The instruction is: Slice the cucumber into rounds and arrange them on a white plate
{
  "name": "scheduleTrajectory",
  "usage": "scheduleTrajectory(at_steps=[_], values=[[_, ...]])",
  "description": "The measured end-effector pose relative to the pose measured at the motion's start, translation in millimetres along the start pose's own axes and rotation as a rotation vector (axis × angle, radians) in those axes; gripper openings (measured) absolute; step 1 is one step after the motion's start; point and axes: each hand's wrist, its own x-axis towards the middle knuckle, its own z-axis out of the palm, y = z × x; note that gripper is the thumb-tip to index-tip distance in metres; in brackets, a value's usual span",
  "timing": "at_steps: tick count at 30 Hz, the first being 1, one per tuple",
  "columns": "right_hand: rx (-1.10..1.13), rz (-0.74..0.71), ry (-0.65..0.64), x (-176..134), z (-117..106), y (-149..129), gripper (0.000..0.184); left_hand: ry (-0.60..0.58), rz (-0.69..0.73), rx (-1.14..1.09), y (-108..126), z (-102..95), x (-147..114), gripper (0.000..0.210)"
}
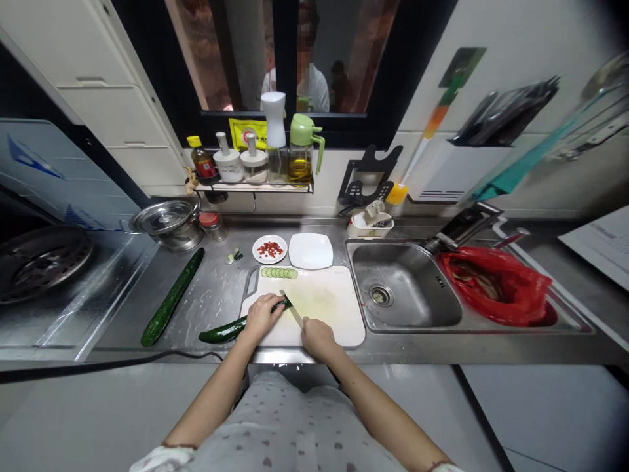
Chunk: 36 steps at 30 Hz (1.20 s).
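My left hand [263, 318] is closed over a dark green cucumber [223, 332] and presses it on the white cutting board [339, 334]. The cucumber's near-left end sticks out past the board. In my right hand [318, 339] is the handle of a knife [295, 315], its blade beside the cucumber's cut end. How deep the edge sits in the cucumber cannot be seen. A row of thin cucumber slices [279, 273] lies along the board's far edge. A second, whole cucumber [173, 298] rests on the steel counter to the left.
Behind the board stand a plate of chopped red pieces [270, 250] and a white square plate [310, 251]. Cucumber ends [234, 255] lie on the counter. To the right are a sink [407, 285] and a red bag [501, 288]; a steel pot [170, 226] stands back left.
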Motion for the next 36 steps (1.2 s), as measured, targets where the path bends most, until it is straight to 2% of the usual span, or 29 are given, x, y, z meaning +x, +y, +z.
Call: scheduleTrajectory(at_steps=[3, 6, 9, 12, 15, 19, 23, 29, 32, 36], values=[[0.003, -0.01, 0.009, -2.7, -2.2, 5.6, 0.028, 0.016, -0.035, -0.014, 2.8, -1.4, 0.6, 0.022], [-0.033, 0.002, 0.047, -4.6, -3.5, 10.8, 0.029, 0.122, -0.12, -0.051, 6.3, -3.4, 2.6, 0.024], [-0.104, 0.041, 0.116, -5.9, -7.4, 15.0, 0.033, 0.234, -0.181, -0.107, 8.6, -8.3, 9.0, 0.029], [-0.157, 0.061, 0.21, -7.2, -14.3, 18.6, 0.035, 0.261, -0.164, -0.142, 10.0, -15.3, 18.6, 0.03], [-0.174, 0.068, 0.292, -8.7, -19.3, 21.8, 0.037, 0.193, -0.09, -0.138, 13.2, -20.6, 26.4, 0.03], [-0.164, 0.046, 0.345, -10.8, -18.9, 25.1, 0.042, 0.03, -0.012, -0.106, 22.9, -21.9, 29.7, 0.034], [-0.163, 0.016, 0.371, -13.7, -15.6, 27.3, 0.042, -0.111, -0.012, -0.071, 35.0, -23.1, 30.6, 0.028], [-0.212, 0.021, 0.429, -18.1, -9.0, 34.6, 0.038, -0.201, -0.034, -0.132, 45.7, -22.8, 38.6, 0.017], [-0.226, 0.038, 0.434, -19.3, -3.5, 41.9, 0.037, -0.147, -0.161, -0.203, 46.1, -15.2, 45.7, 0.011], [-0.216, 0.07, 0.404, -21.1, 3.8, 52.7, 0.037, -0.029, -0.472, -0.256, 39.6, -2.5, 62.7, 0.012]])
